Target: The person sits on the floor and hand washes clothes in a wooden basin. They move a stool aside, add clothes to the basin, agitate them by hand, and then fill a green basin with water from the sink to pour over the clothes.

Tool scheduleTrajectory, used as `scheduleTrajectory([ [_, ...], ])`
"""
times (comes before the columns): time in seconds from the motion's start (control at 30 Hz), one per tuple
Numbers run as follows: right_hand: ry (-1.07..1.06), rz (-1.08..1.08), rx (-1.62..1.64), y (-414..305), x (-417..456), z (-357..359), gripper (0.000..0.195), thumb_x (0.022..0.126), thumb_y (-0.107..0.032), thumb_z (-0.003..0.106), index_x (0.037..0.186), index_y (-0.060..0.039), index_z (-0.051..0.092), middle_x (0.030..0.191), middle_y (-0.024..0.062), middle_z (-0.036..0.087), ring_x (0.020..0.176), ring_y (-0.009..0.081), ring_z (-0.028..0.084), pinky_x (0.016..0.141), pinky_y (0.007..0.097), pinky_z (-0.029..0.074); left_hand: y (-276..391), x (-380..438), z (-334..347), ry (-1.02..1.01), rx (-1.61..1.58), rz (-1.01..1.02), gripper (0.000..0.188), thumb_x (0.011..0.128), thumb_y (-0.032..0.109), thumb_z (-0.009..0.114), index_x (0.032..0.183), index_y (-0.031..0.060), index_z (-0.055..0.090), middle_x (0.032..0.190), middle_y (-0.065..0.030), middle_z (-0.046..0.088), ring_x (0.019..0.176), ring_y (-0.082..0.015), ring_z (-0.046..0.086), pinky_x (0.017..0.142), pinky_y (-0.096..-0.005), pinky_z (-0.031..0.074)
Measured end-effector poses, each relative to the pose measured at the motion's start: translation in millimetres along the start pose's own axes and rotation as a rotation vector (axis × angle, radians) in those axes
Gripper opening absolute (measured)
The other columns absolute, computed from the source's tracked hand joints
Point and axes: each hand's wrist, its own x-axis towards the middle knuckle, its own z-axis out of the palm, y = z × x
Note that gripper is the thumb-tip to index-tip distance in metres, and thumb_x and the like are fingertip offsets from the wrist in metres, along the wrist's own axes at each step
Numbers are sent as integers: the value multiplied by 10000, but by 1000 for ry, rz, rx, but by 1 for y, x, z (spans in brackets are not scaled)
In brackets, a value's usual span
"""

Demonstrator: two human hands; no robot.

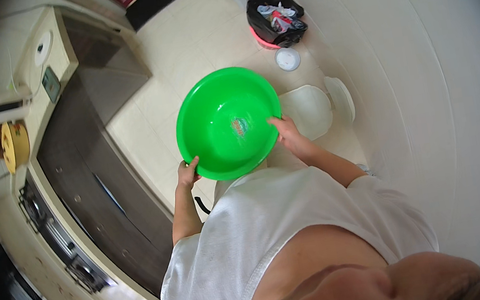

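Note:
A round green plastic basin [213, 130] is held in front of my body, its open side towards me. My left hand [188, 173] grips its near-left rim, thumb on the inside. On the right rim, my right hand [286, 131] has hold of the edge, with the fingers under it out of sight. A worn printed sticker [239, 127] shows on the basin's bottom, and I see nothing else inside. Just beyond my right hand is a white plastic chair or stool [308, 111], partly hidden by the basin.
A pink bin lined with a black bag [268, 16] holds rubbish, with a white-lidded round container [287, 59] beside it on the tiled floor [189, 40]. Along the left runs a counter with dark cabinets [88, 174], a gas stove [59, 240] and a yellow pot [15, 145].

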Motion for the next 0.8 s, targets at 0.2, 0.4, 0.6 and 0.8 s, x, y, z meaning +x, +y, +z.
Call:
scheduleTrajectory([
  [0.2,-284,210,-145,-34,4,15,234,832,-198,564,987,-25,542,841,67,589,709,145,581,598,266,495,-56,-31,28,-4,-680,-241,159,775,97,546,914,33,503,648,-55,536,424,-138,446,334,-229,324],
  [0.4,-359,358,-522,-43,22,-41,185,846,-254,552,892,-76,562,802,24,576,692,117,555,635,258,481,-160,-68,43,185,-928,-406,166,750,110,577,897,68,511,624,-29,525,417,-125,432,319,-215,285],
  [0.6,-96,310,-597,-64,36,-65,129,843,-159,536,785,-49,568,690,41,591,570,120,565,537,241,505,-279,-76,72,417,-1419,-557,136,778,147,566,876,98,485,648,-14,511,426,-106,425,317,-182,295],
  [0.8,-183,293,-793,-45,56,12,126,863,-155,516,844,-42,570,705,32,594,566,104,565,512,238,514,-345,-99,97,506,-1762,-546,231,806,207,501,962,38,513,731,-145,613,462,-159,540,307,-157,342],
])
